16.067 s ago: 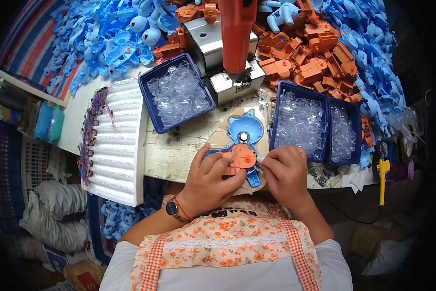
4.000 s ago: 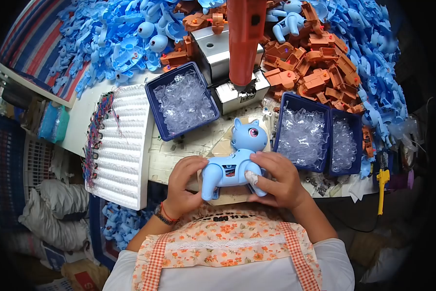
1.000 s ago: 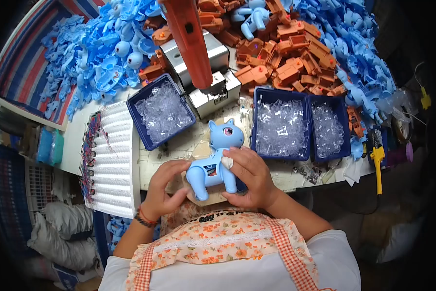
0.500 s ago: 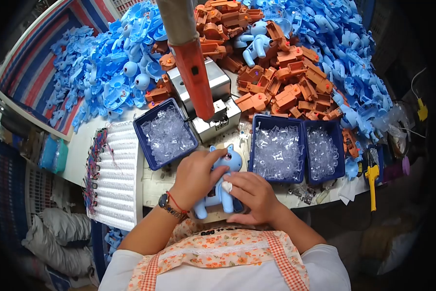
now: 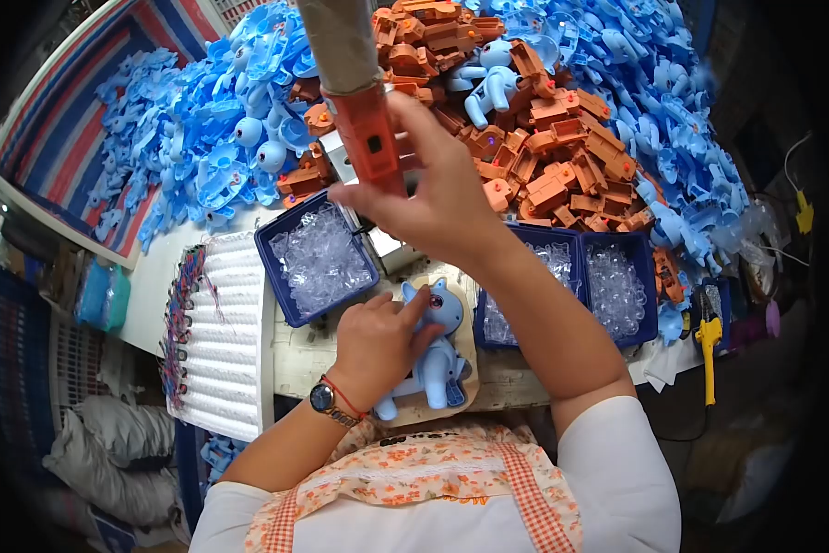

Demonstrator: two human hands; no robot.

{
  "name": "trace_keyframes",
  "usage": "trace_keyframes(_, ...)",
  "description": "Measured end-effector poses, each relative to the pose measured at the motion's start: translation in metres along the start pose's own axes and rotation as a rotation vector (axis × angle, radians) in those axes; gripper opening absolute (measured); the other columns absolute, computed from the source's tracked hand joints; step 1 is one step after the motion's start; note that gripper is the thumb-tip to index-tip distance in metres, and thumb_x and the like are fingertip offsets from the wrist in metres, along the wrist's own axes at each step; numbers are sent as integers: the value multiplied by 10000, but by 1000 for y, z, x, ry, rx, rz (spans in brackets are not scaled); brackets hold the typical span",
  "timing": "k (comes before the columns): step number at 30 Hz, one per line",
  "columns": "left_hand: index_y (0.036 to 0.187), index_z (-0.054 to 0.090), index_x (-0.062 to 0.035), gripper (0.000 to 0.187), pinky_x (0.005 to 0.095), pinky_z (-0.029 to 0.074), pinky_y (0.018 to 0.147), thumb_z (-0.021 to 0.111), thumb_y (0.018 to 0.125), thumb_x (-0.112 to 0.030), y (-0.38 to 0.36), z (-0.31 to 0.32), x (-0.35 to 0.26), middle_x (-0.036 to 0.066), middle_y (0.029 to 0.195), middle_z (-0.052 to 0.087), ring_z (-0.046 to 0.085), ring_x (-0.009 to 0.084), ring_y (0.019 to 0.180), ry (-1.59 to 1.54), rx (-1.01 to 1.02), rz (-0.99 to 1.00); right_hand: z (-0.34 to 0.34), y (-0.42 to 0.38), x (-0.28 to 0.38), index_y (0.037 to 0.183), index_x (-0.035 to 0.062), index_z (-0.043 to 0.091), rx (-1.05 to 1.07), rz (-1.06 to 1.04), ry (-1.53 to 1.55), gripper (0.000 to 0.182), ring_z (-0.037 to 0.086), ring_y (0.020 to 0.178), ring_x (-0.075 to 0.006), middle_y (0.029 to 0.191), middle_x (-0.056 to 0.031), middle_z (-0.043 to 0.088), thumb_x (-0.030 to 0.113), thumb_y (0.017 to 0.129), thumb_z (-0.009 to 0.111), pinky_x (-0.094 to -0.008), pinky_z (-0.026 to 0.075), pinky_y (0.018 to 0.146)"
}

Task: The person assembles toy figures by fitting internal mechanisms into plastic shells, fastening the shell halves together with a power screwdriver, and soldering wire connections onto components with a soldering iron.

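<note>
The toy figure (image 5: 433, 371), a light-blue four-legged animal, lies on its side on the tan board (image 5: 469, 385), at the lower centre of the frame. The head end points to the top of the frame, with the snout toward the right. The long axis runs diagonally from the head down to the lower-left leg; the feet point toward the bottom edge.

Left hand (image 5: 374, 347): holding the figure against the board. The index finger lies on the head and the thumb at the neck; the palm covers part of the body.

Right hand (image 5: 440, 191): thumb and index finger spread wide about the lower body of the red-orange tool (image 5: 372, 143), upper centre. Whether the grip is closed cannot be told.

Edges and clearance: the figure's feet lie near the board's lower edge. The left parts tray (image 5: 317, 262) stands just up and left of the left hand. The middle parts tray (image 5: 499, 323) stands to the right of the board, partly under the right forearm. A strip of bare worktop (image 5: 292, 367) lies between the white foam tray (image 5: 217, 343) and the left hand; a narrower strip borders the board's right side.
</note>
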State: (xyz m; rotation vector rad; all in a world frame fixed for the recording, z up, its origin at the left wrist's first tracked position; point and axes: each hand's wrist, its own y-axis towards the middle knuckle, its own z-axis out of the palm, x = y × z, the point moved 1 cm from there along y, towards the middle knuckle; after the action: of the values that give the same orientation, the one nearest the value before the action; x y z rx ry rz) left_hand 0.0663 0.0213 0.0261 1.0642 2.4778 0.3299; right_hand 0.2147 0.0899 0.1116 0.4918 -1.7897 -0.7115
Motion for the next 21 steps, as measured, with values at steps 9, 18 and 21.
trace_keyframes(9,1094,697,-58,396,374,448,546,741,810,-331,-2,3,1,56,623,610,620,220,612,73,-5,11,14,-3,-27,1196,16,542,-230,67,300,369,616,694,-70,975,-59,667,11,855,681,-212,510,564)
trace_keyframes(18,1058,703,-38,387,366,453,559,747,802,-326,-3,3,0,44,629,618,628,212,626,91,-9,17,20,-13,-32,946,41,611,-248,135,334,187,541,486,-42,674,17,602,126,872,759,-182,398,412)
trace_keyframes(21,1054,704,-35,382,368,455,555,741,811,-327,-1,0,0,46,630,620,630,213,628,107,-1,17,15,-9,-15,940,44,612,-166,166,358,219,536,487,-45,673,20,599,147,857,787,-195,401,412)
